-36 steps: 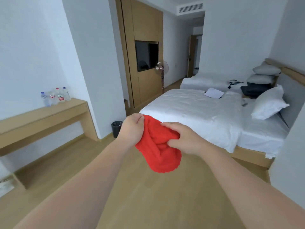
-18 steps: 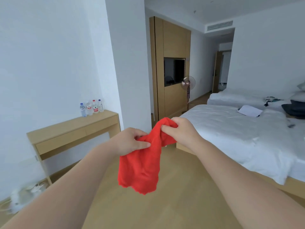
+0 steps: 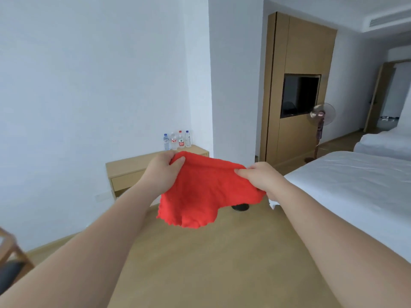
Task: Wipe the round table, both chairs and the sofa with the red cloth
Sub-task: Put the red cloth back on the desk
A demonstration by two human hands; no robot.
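Note:
The red cloth (image 3: 204, 192) is spread out in the air in front of me, above the wooden floor. My left hand (image 3: 163, 172) pinches its upper left edge between thumb and fingers. My right hand (image 3: 261, 177) grips its right edge with curled fingers. The lower part of the cloth hangs loose. At the bottom left corner a wooden chair frame with a dark seat (image 3: 10, 258) just enters the view. No round table or sofa is in view.
A wooden wall desk (image 3: 126, 167) with several water bottles (image 3: 178, 141) stands ahead. A white bed (image 3: 355, 185) fills the right side, a second bed beyond it. A standing fan (image 3: 320, 125) and a wooden cabinet with a TV (image 3: 300, 94) stand further back. A black bin (image 3: 240, 206) shows behind the cloth.
The view has swung left, so the beds slid right and the desk came to the middle. My hands pulled apart and spread the bunched cloth out flat.

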